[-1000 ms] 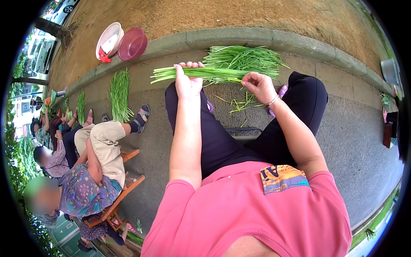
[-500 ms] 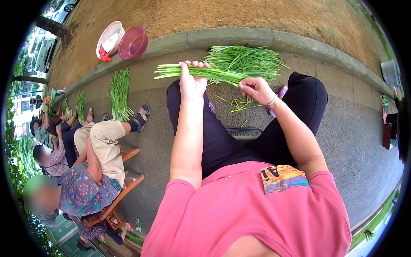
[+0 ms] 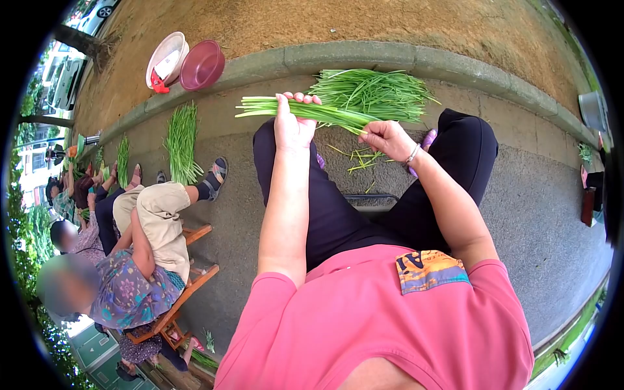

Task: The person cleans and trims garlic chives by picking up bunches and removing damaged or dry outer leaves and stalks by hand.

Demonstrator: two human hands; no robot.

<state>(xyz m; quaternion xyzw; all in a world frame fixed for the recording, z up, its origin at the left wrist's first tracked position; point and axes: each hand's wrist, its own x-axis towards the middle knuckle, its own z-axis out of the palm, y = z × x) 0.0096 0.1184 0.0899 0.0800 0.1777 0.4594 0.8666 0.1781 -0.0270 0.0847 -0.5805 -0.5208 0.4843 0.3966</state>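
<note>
My left hand [image 3: 296, 120] is closed around a bunch of garlic chives [image 3: 338, 116], palm up, with the pale cut-looking ends sticking out to the left. At the bunch's right end, my right hand [image 3: 389, 140] pinches the stalks between thumb and fingers. Just beyond the bunch, a large pile of garlic chives [image 3: 377, 91] lies on the pavement beside the kerb. Loose short pieces of stalk [image 3: 364, 158] are scattered on the ground below my hands, between my knees.
A pinkish-white basin [image 3: 168, 57] and a dark red basin [image 3: 203, 65] stand by the kerb [image 3: 351, 57]. More chives [image 3: 182, 143] lie at left, near a seated person [image 3: 140, 279] on a wooden chair [image 3: 188, 289]. Other people sit farther along. A metal container [image 3: 591, 110] is at right.
My right hand has shifted slightly left and down at the end of the bunch. The bunch has moved slightly right with my left hand. The seated person's head has turned slightly.
</note>
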